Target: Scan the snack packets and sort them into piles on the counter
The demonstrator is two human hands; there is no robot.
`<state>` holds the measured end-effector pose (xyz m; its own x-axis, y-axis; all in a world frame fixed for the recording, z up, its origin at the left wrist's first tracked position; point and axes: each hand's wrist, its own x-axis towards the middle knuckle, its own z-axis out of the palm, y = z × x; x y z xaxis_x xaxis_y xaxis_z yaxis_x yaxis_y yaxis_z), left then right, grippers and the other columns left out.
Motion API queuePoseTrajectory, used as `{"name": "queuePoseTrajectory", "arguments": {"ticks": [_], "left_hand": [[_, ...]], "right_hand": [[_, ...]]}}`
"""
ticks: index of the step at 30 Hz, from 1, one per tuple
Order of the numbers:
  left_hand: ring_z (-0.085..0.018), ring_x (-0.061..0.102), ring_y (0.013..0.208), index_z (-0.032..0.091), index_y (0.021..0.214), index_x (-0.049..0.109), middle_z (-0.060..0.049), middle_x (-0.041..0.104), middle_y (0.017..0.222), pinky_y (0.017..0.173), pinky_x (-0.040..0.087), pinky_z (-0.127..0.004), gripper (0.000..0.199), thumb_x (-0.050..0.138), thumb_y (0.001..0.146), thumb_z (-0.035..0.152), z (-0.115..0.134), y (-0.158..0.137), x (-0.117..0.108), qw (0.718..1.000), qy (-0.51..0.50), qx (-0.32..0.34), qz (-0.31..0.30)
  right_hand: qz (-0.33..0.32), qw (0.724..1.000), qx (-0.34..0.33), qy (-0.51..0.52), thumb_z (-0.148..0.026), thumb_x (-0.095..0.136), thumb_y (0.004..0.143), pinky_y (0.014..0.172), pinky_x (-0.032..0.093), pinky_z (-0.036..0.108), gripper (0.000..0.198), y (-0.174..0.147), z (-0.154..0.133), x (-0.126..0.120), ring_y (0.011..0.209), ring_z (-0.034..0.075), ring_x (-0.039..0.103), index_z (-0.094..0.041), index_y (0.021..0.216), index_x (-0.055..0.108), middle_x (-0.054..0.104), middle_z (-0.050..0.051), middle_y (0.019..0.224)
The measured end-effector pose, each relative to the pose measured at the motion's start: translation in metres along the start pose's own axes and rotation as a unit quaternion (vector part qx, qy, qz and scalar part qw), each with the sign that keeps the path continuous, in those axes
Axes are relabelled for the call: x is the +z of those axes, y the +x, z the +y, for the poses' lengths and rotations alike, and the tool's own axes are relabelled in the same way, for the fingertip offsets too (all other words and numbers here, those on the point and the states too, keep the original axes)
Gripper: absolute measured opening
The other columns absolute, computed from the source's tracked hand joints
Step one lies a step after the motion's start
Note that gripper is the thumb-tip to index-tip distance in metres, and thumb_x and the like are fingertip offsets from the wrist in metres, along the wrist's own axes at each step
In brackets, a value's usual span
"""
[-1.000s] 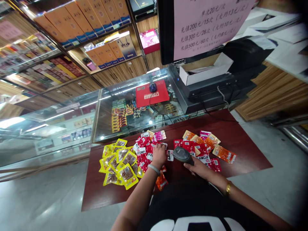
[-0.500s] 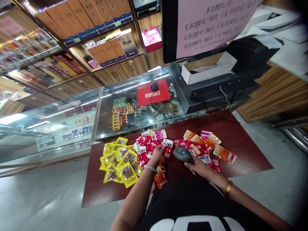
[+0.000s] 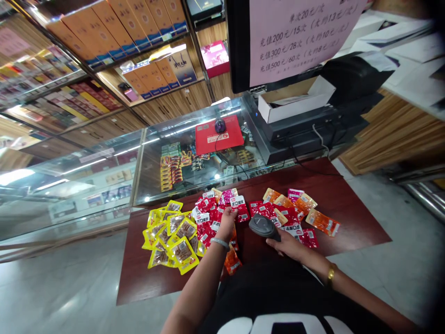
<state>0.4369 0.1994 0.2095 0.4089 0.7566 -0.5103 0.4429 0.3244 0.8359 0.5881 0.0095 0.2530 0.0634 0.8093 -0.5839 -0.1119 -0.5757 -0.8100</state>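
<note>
1. The left hand (image 3: 227,222) pinches a red-and-white packet (image 3: 241,211) beside the red pile (image 3: 206,230) on the surface (image 3: 351,202).
2. The right hand (image 3: 285,244) is wrapped around a dark scanner (image 3: 263,227), near the pinched packet.
3. Yellow packets (image 3: 182,250) lie left of the red pile, mixed packets (image 3: 290,215) beyond and right of the scanner.

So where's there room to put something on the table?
The table is bare right of the rightmost orange packet and at the near left corner, beside the yellow packets. Red packets crowd around the left hand and scanner.
</note>
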Motion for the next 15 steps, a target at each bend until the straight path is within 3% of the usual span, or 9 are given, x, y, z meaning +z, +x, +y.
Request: {"name": "queuePoseTrajectory", "arguments": {"ticks": [2,4,5,7,10,12,15], "left_hand": [[-0.017,0.063,0.079,0.012,0.105,0.066,-0.007,0.070,0.086,0.076,0.050,-0.029,0.041,0.061,0.083,0.046,0.002,0.001,0.014,0.996,-0.037,0.014,-0.081],[-0.019,0.064,0.085,0.013,0.105,0.067,-0.009,0.071,0.092,0.080,0.050,-0.031,0.036,0.062,0.084,0.041,0.005,0.002,0.022,0.990,0.002,0.037,-0.135],[-0.020,0.064,0.090,0.014,0.106,0.068,-0.009,0.071,0.096,0.084,0.050,-0.033,0.032,0.062,0.084,0.037,0.007,0.001,0.022,0.989,0.064,0.055,-0.125],[-0.023,0.060,0.102,0.018,0.112,0.067,-0.011,0.068,0.109,0.093,0.045,-0.037,0.030,0.060,0.085,0.028,0.011,-0.001,0.013,0.964,0.240,0.100,-0.045],[-0.029,0.051,0.117,0.023,0.127,0.059,-0.014,0.058,0.129,0.101,0.038,-0.044,0.042,0.051,0.087,0.016,0.015,-0.001,-0.012,0.867,0.479,0.120,0.067],[-0.031,0.049,0.119,0.021,0.128,0.058,-0.016,0.054,0.133,0.098,0.038,-0.045,0.043,0.045,0.087,0.013,0.017,0.001,-0.027,0.814,0.567,0.097,0.079],[-0.031,0.049,0.119,0.016,0.119,0.061,-0.018,0.054,0.131,0.097,0.037,-0.043,0.035,0.047,0.087,0.015,0.021,0.009,-0.038,0.780,0.617,0.090,0.059]], "right_hand": [[0.001,1.000,0.002,0.008,-0.067,0.065,0.074,0.041,0.034,0.023,0.070,0.000,-0.002,0.001,0.037,0.010,0.041,-0.017,0.120,0.051,0.046,-0.010,0.049],[0.003,1.000,0.006,0.011,-0.067,0.065,0.074,0.041,0.033,0.023,0.071,0.001,-0.004,0.002,0.037,0.009,0.040,-0.018,0.122,0.051,0.046,-0.011,0.048],[0.004,1.000,0.006,0.009,-0.067,0.065,0.074,0.041,0.033,0.023,0.071,0.001,-0.005,0.003,0.036,0.009,0.040,-0.018,0.123,0.050,0.046,-0.011,0.048],[0.003,1.000,0.005,0.006,-0.067,0.065,0.075,0.041,0.032,0.023,0.070,0.003,-0.007,0.003,0.036,0.009,0.040,-0.018,0.123,0.051,0.047,-0.010,0.048],[-0.001,1.000,-0.001,0.016,-0.068,0.065,0.073,0.041,0.033,0.023,0.069,0.006,-0.009,0.002,0.037,0.009,0.041,-0.017,0.118,0.054,0.047,-0.010,0.050],[-0.001,1.000,-0.001,0.021,-0.068,0.066,0.072,0.041,0.033,0.023,0.067,0.009,-0.009,0.002,0.038,0.009,0.041,-0.017,0.114,0.056,0.046,-0.010,0.050],[-0.005,1.000,0.003,0.017,-0.068,0.066,0.073,0.041,0.033,0.022,0.067,0.012,-0.009,0.001,0.038,0.009,0.041,-0.017,0.115,0.056,0.046,-0.010,0.050]]}}
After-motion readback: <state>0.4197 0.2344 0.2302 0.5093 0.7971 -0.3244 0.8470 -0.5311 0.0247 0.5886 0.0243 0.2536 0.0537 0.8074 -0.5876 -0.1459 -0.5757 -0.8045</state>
